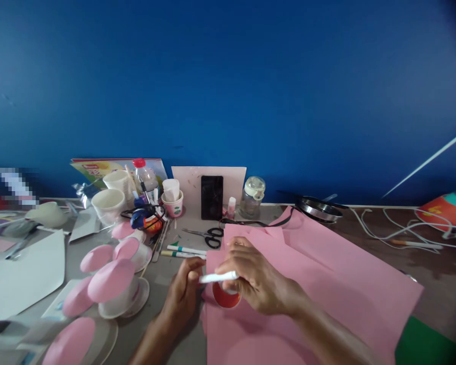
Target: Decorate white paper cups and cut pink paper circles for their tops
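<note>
A white marker pen (217, 277) lies level between my two hands. My right hand (256, 281) grips it from above with bent fingers. On its left end, the thumb and fingers of my left hand (185, 286) are closed together. Just below the marker, partly covered by my right hand, is a round orange-red piece (227, 297) with a pale rim. It rests on large pink paper sheets (296, 274). Two more white markers (186, 250) lie beyond my left hand, and black-handled scissors (213, 237) lie behind them.
White cups with pink ear-shaped pieces (111, 280) stand at the left. Along the blue wall are a dark phone (212, 197), a glass jar (253, 195), a small cup (173, 207) and a red-capped bottle (146, 177). A round black pan (318, 209) and white cables (380, 233) lie at the right.
</note>
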`<state>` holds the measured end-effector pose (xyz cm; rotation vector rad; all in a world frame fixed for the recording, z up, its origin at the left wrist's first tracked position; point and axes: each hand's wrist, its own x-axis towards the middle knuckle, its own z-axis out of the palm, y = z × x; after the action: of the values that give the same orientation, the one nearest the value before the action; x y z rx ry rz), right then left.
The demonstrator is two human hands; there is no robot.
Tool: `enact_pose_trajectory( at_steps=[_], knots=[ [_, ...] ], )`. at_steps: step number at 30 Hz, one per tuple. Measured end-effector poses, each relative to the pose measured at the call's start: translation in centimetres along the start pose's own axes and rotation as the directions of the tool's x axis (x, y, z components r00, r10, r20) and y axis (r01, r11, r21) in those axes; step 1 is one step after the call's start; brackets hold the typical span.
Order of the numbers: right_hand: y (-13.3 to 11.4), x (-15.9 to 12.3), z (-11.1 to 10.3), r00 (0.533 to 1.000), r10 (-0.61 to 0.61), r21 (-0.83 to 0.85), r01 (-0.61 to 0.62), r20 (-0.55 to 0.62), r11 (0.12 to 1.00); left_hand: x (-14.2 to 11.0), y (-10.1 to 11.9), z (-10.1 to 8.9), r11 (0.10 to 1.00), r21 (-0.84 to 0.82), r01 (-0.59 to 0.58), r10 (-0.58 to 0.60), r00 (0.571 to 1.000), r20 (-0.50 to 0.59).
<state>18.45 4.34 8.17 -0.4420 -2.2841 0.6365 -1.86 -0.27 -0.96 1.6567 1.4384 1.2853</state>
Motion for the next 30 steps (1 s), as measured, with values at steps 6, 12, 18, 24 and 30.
enact_pose_trajectory(
  at_steps=[6,12,18,24,30],
  knots=[
    [-2.2,-0.3,-0.5,0.987,-0.089,-0.132,0.107,0.138,0.985,-0.1,0.9,-0.6,0.995,-0.079,0.057,-0.044,0.987,0.155],
    [-4.2,-0.3,-0.8,0.971,-0.133,-0.180,0.170,0.198,0.969,-0.2,2.4,-1.0,0.988,-0.143,0.050,-0.002,0.948,0.319],
    [-4.9,-0.3,0.7,0.967,-0.142,-0.187,0.183,0.210,0.965,-0.3,2.5,-1.3,0.984,-0.142,0.107,-0.060,0.952,0.301],
    [-5.1,0.0,2.1,0.957,-0.072,-0.376,0.179,0.280,0.909,-0.5,3.9,-1.3,0.989,-0.144,0.038,0.013,0.941,0.337],
    [-5.1,-0.3,1.4,0.883,-0.093,-0.302,0.254,0.460,0.919,-0.5,3.8,-1.3,0.980,-0.184,0.071,0.029,0.871,0.491]
  ],
)
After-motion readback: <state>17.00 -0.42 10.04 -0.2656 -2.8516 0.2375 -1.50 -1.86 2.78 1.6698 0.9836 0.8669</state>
